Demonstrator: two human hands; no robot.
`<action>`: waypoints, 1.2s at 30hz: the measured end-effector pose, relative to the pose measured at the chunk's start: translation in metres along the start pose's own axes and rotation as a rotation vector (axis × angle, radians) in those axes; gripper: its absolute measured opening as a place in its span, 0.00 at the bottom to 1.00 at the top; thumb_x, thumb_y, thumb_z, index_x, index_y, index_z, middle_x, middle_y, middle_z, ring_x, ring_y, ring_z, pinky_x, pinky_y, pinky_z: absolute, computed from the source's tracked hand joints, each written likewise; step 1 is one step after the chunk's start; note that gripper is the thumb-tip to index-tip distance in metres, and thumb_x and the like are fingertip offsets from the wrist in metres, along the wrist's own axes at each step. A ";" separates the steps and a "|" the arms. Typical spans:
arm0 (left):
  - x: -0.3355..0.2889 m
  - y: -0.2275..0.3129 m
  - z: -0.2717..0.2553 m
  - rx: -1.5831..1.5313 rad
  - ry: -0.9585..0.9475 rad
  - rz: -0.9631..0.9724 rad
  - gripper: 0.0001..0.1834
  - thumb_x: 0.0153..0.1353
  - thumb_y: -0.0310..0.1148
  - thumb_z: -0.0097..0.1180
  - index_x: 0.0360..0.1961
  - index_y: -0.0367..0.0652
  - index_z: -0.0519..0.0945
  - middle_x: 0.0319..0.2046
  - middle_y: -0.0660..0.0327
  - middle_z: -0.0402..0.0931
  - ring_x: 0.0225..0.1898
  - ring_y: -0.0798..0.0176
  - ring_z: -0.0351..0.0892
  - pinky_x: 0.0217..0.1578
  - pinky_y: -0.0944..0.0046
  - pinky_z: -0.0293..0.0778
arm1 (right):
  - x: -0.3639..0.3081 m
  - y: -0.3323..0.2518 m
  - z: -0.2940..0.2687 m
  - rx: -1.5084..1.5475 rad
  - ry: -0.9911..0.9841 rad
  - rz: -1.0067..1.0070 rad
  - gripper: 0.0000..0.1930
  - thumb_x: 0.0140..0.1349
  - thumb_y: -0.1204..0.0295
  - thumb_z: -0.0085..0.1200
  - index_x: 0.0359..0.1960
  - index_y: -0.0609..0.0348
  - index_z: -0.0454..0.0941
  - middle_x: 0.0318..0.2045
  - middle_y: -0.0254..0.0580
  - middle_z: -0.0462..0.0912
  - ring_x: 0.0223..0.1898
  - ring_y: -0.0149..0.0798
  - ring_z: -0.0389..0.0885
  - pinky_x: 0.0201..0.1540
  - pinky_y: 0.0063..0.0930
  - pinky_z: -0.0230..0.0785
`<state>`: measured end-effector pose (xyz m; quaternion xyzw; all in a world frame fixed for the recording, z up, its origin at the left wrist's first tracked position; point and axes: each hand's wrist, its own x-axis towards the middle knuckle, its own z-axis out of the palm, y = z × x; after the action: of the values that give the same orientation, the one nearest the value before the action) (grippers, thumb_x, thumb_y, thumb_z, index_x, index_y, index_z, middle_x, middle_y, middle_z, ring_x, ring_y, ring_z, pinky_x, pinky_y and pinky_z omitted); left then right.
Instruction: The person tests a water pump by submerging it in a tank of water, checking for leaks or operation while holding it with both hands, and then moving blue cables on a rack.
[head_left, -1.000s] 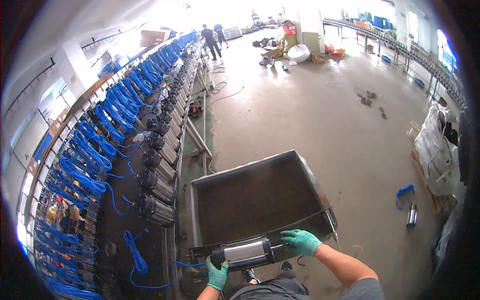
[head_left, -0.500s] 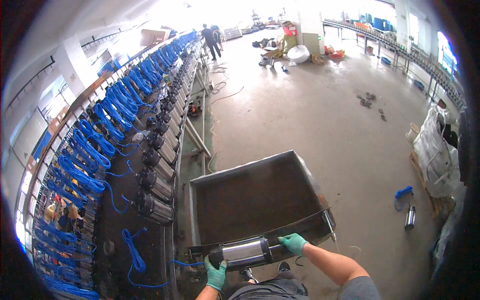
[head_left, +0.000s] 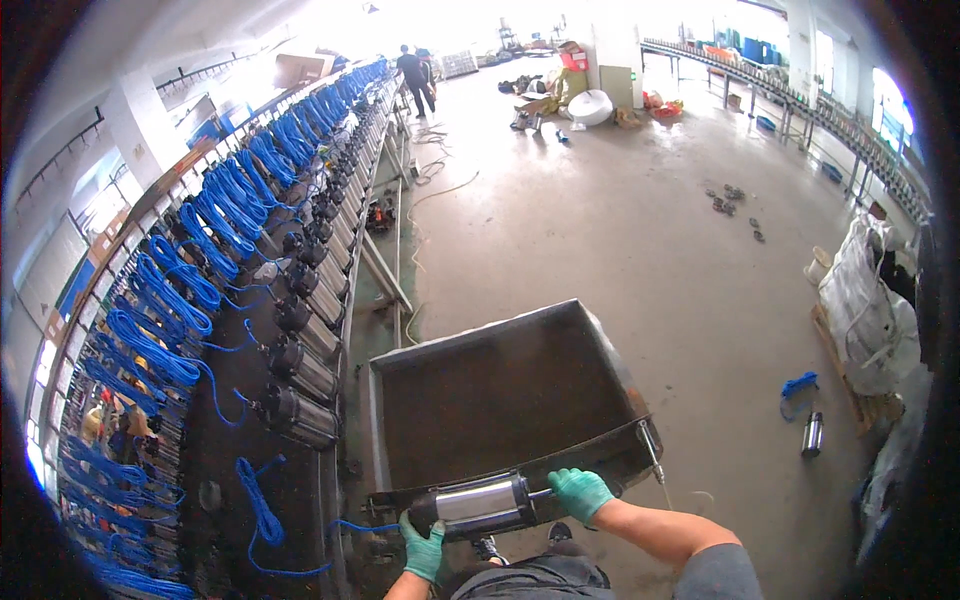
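A steel motor (head_left: 475, 503) with black end caps and a blue cable (head_left: 360, 526) lies level across the near rim of a grey metal tank (head_left: 378, 425). My left hand (head_left: 422, 548) wraps round its black left end, where the cable comes out. At the other end a thin shaft (head_left: 540, 494) sticks out, and my right hand (head_left: 582, 495) is closed round its tip. Whatever else sits inside that fist is hidden. Dark liquid or a dark floor fills the tank; I cannot tell which.
Left of the tank runs a long bench (head_left: 335, 500) with a row of similar motors (head_left: 300, 415) and many hanging blue cable coils (head_left: 155, 345). An air-tool-like metal rod (head_left: 651, 452) rests at the tank's right corner. Another motor (head_left: 812, 434) stands on the floor at right.
My right hand has turned a little, its knuckles now higher over the shaft. The motor stays on the rim in my left hand. The whole view has shifted slightly.
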<state>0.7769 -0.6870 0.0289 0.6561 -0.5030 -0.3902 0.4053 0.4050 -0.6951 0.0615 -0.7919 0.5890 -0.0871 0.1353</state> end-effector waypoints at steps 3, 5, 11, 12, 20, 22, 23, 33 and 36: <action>-0.001 0.001 -0.001 -0.004 0.002 0.037 0.47 0.57 0.36 0.69 0.70 0.38 0.53 0.62 0.47 0.59 0.63 0.51 0.61 0.66 0.57 0.58 | 0.009 0.006 0.001 0.036 -0.105 -0.046 0.16 0.61 0.63 0.56 0.48 0.55 0.76 0.37 0.50 0.84 0.38 0.53 0.85 0.39 0.48 0.78; -0.004 -0.002 -0.003 0.021 0.040 0.058 0.47 0.57 0.36 0.69 0.70 0.38 0.53 0.62 0.48 0.59 0.63 0.52 0.61 0.66 0.57 0.57 | 0.025 0.000 -0.024 0.056 -0.386 -0.019 0.20 0.60 0.60 0.59 0.51 0.55 0.74 0.37 0.51 0.85 0.40 0.55 0.85 0.40 0.49 0.77; 0.006 -0.018 -0.002 -0.171 0.004 -0.014 0.47 0.57 0.37 0.69 0.70 0.38 0.53 0.63 0.48 0.59 0.63 0.53 0.61 0.67 0.57 0.56 | 0.057 0.017 -0.035 0.301 -0.691 0.016 0.29 0.57 0.42 0.59 0.41 0.59 0.83 0.40 0.54 0.85 0.44 0.60 0.83 0.46 0.47 0.75; 0.006 -0.016 0.001 -0.149 0.000 -0.011 0.47 0.57 0.37 0.69 0.70 0.38 0.53 0.63 0.48 0.59 0.63 0.53 0.61 0.67 0.57 0.56 | 0.055 0.021 -0.030 0.284 -0.670 0.004 0.30 0.57 0.42 0.59 0.41 0.59 0.83 0.40 0.54 0.85 0.44 0.60 0.83 0.47 0.47 0.75; -0.003 -0.001 -0.002 0.066 0.032 0.097 0.47 0.57 0.35 0.69 0.70 0.39 0.53 0.63 0.50 0.59 0.63 0.53 0.61 0.67 0.57 0.56 | 0.003 0.029 0.006 0.599 -0.080 -0.064 0.21 0.60 0.58 0.64 0.54 0.51 0.81 0.43 0.52 0.84 0.44 0.58 0.82 0.49 0.42 0.77; -0.005 0.006 0.000 -0.009 0.022 0.060 0.46 0.57 0.34 0.69 0.70 0.40 0.53 0.63 0.50 0.59 0.64 0.53 0.61 0.67 0.57 0.56 | -0.004 0.025 0.005 0.649 -0.096 0.034 0.21 0.62 0.58 0.63 0.55 0.51 0.81 0.45 0.49 0.85 0.45 0.50 0.84 0.49 0.38 0.77; -0.007 0.008 0.000 -0.046 0.018 0.042 0.46 0.56 0.33 0.69 0.70 0.40 0.53 0.63 0.50 0.59 0.64 0.53 0.61 0.67 0.57 0.56 | -0.004 0.024 0.008 0.699 -0.130 0.107 0.20 0.63 0.58 0.62 0.55 0.51 0.82 0.46 0.48 0.85 0.45 0.47 0.85 0.50 0.36 0.77; 0.002 -0.008 0.006 -0.124 -0.005 0.014 0.45 0.56 0.32 0.69 0.70 0.39 0.55 0.64 0.52 0.59 0.64 0.54 0.61 0.68 0.56 0.55 | 0.001 0.020 -0.002 0.958 -0.204 0.452 0.23 0.64 0.53 0.60 0.53 0.56 0.82 0.46 0.44 0.87 0.44 0.37 0.84 0.48 0.33 0.75; 0.001 0.015 0.002 -0.193 0.035 -0.041 0.44 0.58 0.30 0.67 0.71 0.38 0.54 0.63 0.52 0.62 0.63 0.55 0.63 0.67 0.58 0.57 | -0.002 0.006 -0.020 0.875 -0.083 0.504 0.28 0.62 0.53 0.62 0.58 0.58 0.78 0.54 0.47 0.83 0.51 0.40 0.82 0.54 0.36 0.73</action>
<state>0.7702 -0.6909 0.0425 0.6310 -0.4423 -0.4334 0.4673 0.3931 -0.6974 0.0780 -0.4971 0.6643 -0.2589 0.4945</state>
